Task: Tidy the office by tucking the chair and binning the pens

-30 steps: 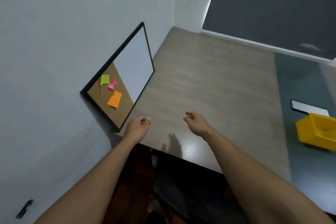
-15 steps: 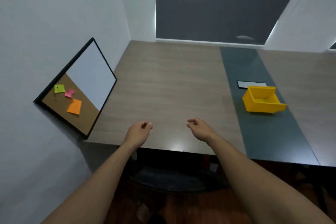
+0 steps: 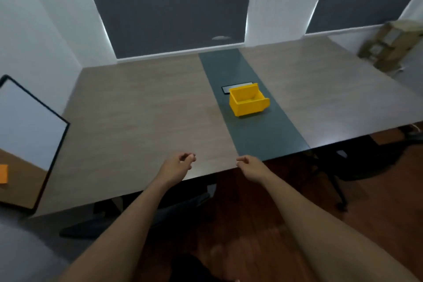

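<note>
A yellow open-topped bin (image 3: 248,103) stands on the dark green strip (image 3: 263,135) that runs down the middle of the wooden desk (image 3: 142,121). No pens are in sight. A dark chair (image 3: 178,209) sits low under the desk's near edge, mostly hidden by my forearms. My left hand (image 3: 177,165) hovers over the near edge with its fingers loosely curled and nothing in it. My right hand (image 3: 249,167) hangs level with it just off the edge, also loosely curled and holding nothing. The bin is well beyond both hands.
A flat dark slab with a pale rim (image 3: 226,89) lies just behind the bin. A framed white-and-cork board (image 3: 29,126) leans on the left wall. Cardboard boxes (image 3: 389,46) sit at the far right. A second dark chair (image 3: 357,162) stands under the desk's right part.
The view has swung to the right: the board slid to the left edge and the yellow bin came to the centre. Both hands kept their loosely curled pose in front of me.
</note>
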Motion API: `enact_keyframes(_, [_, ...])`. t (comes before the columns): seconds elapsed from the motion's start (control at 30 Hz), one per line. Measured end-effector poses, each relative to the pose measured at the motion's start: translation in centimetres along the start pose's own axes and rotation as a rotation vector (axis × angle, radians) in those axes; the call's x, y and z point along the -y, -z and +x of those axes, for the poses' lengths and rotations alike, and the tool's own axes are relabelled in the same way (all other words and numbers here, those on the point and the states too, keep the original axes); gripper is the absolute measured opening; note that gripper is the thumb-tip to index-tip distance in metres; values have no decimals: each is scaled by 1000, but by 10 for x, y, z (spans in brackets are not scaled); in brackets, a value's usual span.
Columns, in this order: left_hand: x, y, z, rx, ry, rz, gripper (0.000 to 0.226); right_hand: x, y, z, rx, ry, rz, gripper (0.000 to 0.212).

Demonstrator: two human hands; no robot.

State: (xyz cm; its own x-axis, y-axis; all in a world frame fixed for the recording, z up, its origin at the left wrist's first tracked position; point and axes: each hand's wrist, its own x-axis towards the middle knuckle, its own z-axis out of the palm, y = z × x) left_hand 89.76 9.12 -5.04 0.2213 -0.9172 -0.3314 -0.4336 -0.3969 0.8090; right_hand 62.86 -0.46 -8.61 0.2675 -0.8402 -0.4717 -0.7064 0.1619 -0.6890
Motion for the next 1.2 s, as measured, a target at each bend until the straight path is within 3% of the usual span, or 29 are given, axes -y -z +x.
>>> enact_keyframes(0.13, [-50,-52,17,122,-96,81,29,-57,47,-25,-82,-66,85,42])
enact_keyframes(0.63, [-192,-313,120,671,-316,305,22,-262,176,-111,-401,-497,412,39])
enact_keyframes(0.8, [-251,-412,138,844,-421,348,30,-312,209,-156,-596,-617,494,37])
enact_keyframes(1.2, [-318,-620,41,1317,-638,654,31,-401,179,-304,-1008,-974,727,34])
